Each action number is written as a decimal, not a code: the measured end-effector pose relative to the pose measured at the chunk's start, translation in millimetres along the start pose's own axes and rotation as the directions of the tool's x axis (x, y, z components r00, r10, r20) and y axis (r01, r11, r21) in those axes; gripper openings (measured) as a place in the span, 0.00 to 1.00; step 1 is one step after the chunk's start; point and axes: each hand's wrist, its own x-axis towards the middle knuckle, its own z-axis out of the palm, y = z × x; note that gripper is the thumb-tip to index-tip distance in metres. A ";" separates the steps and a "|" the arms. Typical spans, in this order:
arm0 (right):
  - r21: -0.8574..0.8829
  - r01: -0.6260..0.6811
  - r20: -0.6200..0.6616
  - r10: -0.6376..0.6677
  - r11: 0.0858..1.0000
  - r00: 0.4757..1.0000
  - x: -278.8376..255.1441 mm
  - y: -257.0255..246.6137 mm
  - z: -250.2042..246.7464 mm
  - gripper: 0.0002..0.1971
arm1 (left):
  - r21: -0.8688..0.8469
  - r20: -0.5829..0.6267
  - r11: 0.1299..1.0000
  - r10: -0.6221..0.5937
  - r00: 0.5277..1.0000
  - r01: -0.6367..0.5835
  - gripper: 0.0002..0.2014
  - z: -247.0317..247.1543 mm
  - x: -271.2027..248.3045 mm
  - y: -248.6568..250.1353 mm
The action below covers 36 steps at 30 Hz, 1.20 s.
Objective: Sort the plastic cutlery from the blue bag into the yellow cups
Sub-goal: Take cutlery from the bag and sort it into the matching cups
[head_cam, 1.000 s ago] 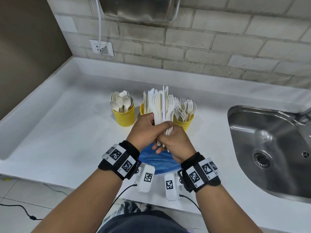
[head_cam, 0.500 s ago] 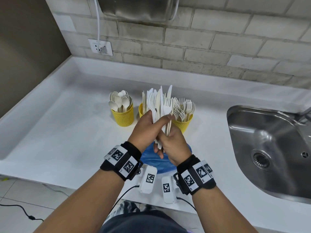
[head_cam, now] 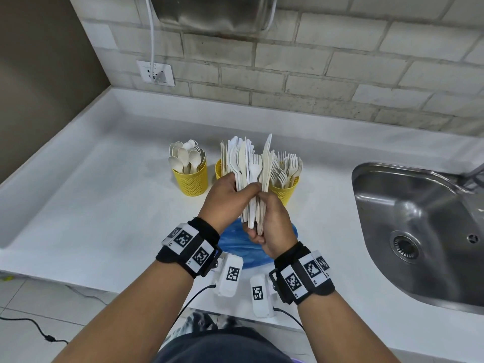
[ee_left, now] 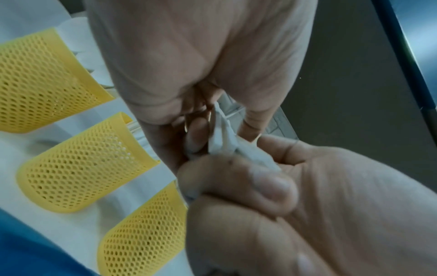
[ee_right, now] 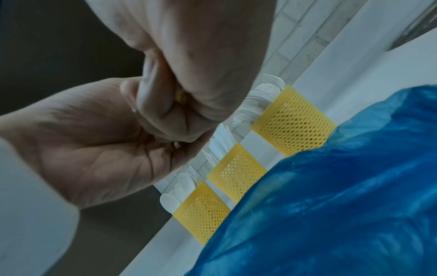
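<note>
Both hands, left (head_cam: 227, 197) and right (head_cam: 275, 224), gripping cutlery bundle (head_cam: 251, 176) upright. Held above blue bag (head_cam: 235, 244), near yellow cups (head_cam: 192, 180)

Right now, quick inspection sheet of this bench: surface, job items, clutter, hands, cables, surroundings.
Surface: white counter, bare where visible.
Job's things: three yellow cups in a row; left holds spoons, right forks, middle mostly hidden behind the cutlery bundle. Blue bag lies under the hands.
Clutter: nothing seen.
Grippers: left hand and right hand both grip the bundle of knives and a fork upright.
Cables: white cord runs to the wall socket; black cable on floor.
Surroundings: steel sink right, brick wall behind.
</note>
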 end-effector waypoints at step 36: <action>0.029 0.016 0.146 -0.020 0.999 0.989 9.0 -4.3 -8.3 0.22 | -0.502 0.096 0.865 0.033 0.995 0.020 0.14 15.5 -8.9 -5.3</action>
